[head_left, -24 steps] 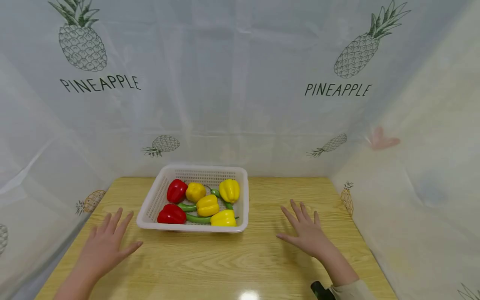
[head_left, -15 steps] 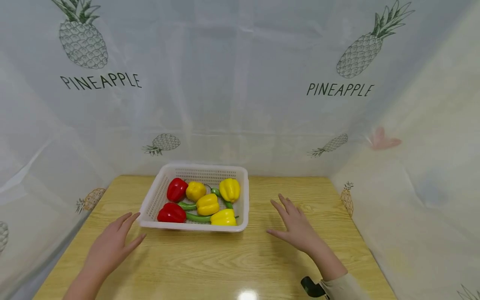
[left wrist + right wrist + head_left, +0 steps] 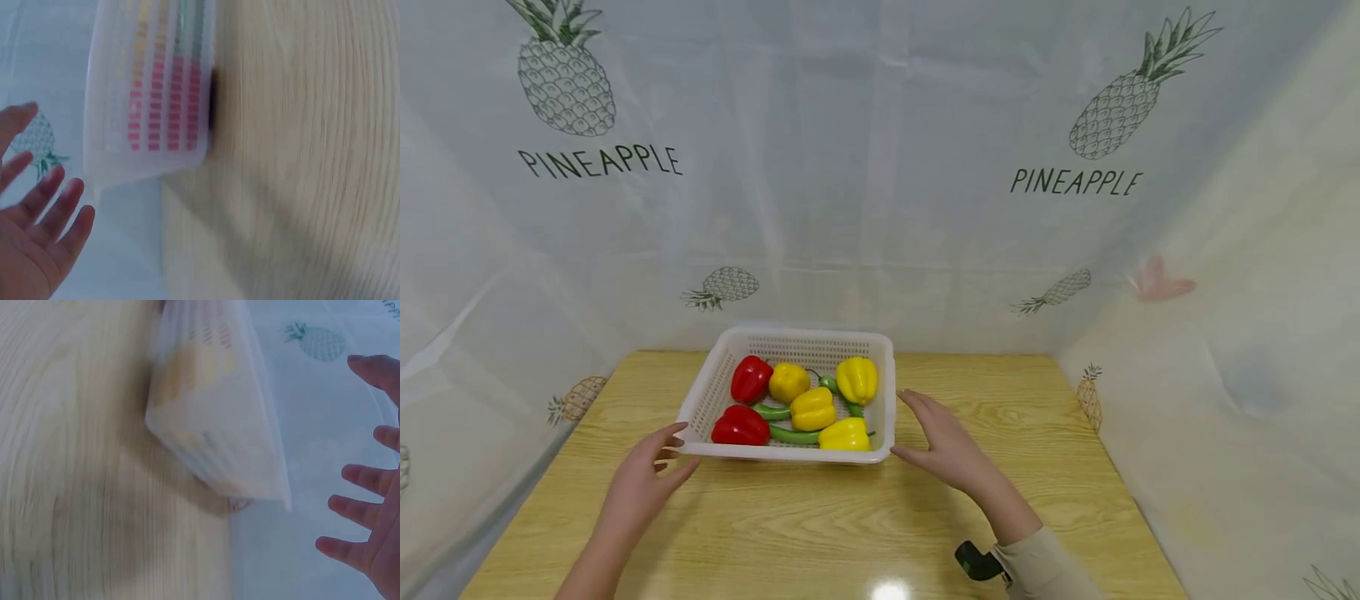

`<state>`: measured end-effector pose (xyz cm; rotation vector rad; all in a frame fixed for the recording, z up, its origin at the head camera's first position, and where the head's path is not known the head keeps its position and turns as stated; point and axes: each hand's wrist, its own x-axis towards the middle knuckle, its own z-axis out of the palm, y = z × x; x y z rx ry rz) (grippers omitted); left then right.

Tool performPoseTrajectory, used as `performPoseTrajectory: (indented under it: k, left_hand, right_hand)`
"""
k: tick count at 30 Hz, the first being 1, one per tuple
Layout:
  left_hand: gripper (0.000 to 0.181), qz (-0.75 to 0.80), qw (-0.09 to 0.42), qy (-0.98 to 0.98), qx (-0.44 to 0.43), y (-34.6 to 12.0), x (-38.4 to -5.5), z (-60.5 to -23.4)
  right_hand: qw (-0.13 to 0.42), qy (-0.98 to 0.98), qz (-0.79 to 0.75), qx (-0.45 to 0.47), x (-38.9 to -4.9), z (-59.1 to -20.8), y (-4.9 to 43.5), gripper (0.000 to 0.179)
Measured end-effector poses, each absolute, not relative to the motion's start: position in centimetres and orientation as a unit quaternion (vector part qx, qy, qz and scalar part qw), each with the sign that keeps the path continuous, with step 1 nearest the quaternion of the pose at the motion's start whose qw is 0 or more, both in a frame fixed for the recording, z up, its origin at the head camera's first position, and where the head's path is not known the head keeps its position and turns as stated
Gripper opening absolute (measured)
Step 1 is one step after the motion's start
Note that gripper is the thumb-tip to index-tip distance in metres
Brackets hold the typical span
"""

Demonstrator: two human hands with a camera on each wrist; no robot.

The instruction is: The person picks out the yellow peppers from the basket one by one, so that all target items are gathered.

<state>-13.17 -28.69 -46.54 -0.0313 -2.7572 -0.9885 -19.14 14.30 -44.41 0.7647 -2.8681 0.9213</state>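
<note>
A white plastic basket (image 3: 782, 452) stands on the table, holding two red bell peppers (image 3: 741, 426), several yellow bell peppers (image 3: 813, 409) and green chili peppers (image 3: 793, 436). My left hand (image 3: 640, 483) is at the basket's front left corner, its fingertips right at the rim. At the right side, my right hand (image 3: 951, 446) has thumb and fingers spread beside the rim. In the left wrist view the left hand (image 3: 37, 244) shows loosely bent fingers beside the slotted wall (image 3: 150, 106). Similarly, the right wrist view shows the right hand (image 3: 381, 506) with fingers extended and nothing between them.
The wooden table (image 3: 805, 525) extends in front of the basket and to its right. A pale curtain (image 3: 880, 208) printed with pineapples hangs behind and along both sides. A black device (image 3: 977, 561) sits at the right wrist by the beige sleeve (image 3: 1045, 567).
Both hands have moved inward to the basket: the left to the right, the right to the left. The left fingers have come closer together. The basket has stayed in place.
</note>
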Motion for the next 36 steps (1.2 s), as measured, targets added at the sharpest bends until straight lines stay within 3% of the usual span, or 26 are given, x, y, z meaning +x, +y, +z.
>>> performPoseTrajectory:
  k: [16,22,36]
  left_hand:
    - [0.047,-0.543,0.060,-0.819,0.175,-27.7,-14.4,-48.0]
    - [0.055,-0.613,0.025,-0.765,0.195,-27.6,-15.1,-48.9]
    - [0.031,-0.672,0.075,-0.699,0.233,-27.0,-16.2,-50.5]
  right_hand:
    - [-0.063,-0.882,0.367,0.287,-21.1,-44.8,9.3,0.061]
    - [-0.073,-0.883,0.361,0.292,-21.7,-45.5,8.1,0.058]
    - [-0.099,-0.894,0.349,0.262,-22.9,-46.5,5.7,0.061]
